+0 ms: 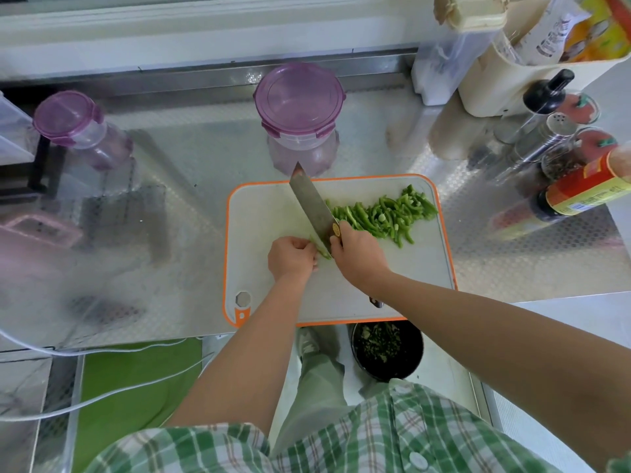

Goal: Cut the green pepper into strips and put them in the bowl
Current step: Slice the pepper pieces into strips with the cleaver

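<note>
A white cutting board (273,213) with an orange rim lies on the steel counter. My right hand (356,256) grips the handle of a broad knife (312,206), whose blade runs from the hand toward the board's far edge. My left hand (293,257), fingers curled, holds down a small remaining piece of green pepper (321,249) just left of the blade. A pile of cut green pepper strips (386,215) lies on the right part of the board. No bowl is plainly visible on the counter.
Two clear jars with purple lids stand behind the board (299,97) and at the far left (66,117). Bottles, shakers and a cream container (563,141) crowd the right back. A dark bin (387,349) with green scraps sits on the floor below the counter edge.
</note>
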